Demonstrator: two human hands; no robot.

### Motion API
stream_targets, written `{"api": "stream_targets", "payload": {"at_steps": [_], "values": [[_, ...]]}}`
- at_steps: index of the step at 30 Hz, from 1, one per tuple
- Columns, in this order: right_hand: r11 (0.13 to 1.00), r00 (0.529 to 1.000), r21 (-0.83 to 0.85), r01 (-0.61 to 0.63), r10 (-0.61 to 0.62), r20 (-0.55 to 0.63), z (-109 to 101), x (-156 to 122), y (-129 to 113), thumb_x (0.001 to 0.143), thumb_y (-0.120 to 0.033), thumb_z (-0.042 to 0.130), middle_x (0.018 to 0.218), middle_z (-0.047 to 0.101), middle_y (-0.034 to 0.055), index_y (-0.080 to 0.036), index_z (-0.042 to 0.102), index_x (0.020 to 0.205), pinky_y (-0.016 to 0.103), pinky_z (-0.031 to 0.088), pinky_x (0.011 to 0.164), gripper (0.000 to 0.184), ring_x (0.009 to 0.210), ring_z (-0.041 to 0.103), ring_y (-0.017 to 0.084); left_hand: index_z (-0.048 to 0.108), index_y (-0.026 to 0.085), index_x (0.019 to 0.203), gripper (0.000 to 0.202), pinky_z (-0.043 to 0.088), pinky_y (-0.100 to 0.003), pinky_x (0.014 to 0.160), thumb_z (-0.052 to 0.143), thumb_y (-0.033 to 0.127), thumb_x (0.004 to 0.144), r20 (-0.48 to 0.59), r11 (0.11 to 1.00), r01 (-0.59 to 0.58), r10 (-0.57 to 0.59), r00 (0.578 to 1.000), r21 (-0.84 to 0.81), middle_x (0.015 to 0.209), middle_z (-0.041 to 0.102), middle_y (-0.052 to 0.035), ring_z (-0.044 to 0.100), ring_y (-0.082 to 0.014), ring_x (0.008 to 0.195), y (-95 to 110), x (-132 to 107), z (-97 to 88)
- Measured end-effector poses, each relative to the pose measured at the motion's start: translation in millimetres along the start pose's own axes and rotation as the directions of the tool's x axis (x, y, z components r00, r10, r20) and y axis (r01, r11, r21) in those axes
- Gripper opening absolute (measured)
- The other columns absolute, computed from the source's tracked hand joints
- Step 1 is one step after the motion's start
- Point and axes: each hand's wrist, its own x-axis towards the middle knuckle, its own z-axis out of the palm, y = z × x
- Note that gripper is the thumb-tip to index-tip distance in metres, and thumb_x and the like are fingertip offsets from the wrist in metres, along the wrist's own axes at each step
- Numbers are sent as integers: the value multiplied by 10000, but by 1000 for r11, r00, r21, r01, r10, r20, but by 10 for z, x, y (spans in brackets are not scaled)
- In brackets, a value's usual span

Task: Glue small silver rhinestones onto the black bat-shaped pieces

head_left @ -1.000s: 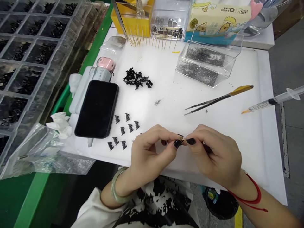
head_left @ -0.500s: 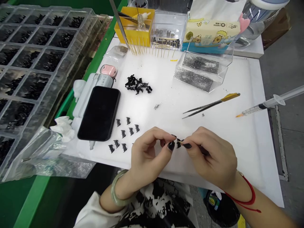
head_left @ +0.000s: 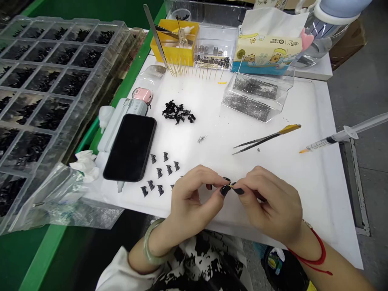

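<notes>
My left hand is closed in a pinch at the middle of the table's front part. A small black toothed piece, like part of a hair claw, is in its fingertips, almost wholly hidden by them. My right hand meets it from the right, thumb and forefinger closed on a thin yellowish stick whose short visible part touches the spot between the fingertips. Left of my hands, several like black pieces stand in loose rows. Farther back is a heap of black pieces. Beyond my right hand rest tweezers.
A black phone lies at left beside a compartment box of black parts. A syringe juts in from the right. Behind are a clear tray of tiny glittering grains, upright thin sticks, a yellow box and tissues.
The black piece, visible between my fingertips before, is now mostly covered by them. My hands have drawn slightly closer together. The whole view has shifted a little.
</notes>
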Motion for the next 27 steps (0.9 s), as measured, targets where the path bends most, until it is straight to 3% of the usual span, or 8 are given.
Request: {"api": "stream_targets", "payload": {"at_steps": [5,12,21,27], "values": [[1000,1000,25,10,-10,12,-17,17,-11,979,-58,598,676,593,18,-175,642,884,233,379,452,157,546,480,119,781,215,954,204,541,-269,631,717,37,875,4,1000,8,-8,1000,-17,776,726,-29,651,-157,711,-5,-6,-2],[983,998,172,-60,55,34,-50,30,-13,903,-4,574,615,416,-43,-195,565,749,244,318,471,245,529,379,97,786,204,935,240,539,-283,622,665,17,845,63,1000,8,-6,998,-24,804,716,-51,666,-174,721,-17,-17,-18],[900,966,370,-229,163,200,-106,84,20,861,-46,546,544,434,-51,-206,494,625,224,327,446,289,482,397,88,747,182,931,206,550,-323,693,654,28,830,201,995,-85,93,975,-45,799,714,-54,658,-183,744,-34,-1,-28],[864,946,402,-301,216,243,-107,94,33,867,-85,559,539,417,-53,-197,476,597,215,304,451,304,482,381,77,744,160,903,222,550,-320,681,624,24,775,190,988,-137,148,971,-68,779,721,-51,658,-177,722,-52,0,-15]]}}
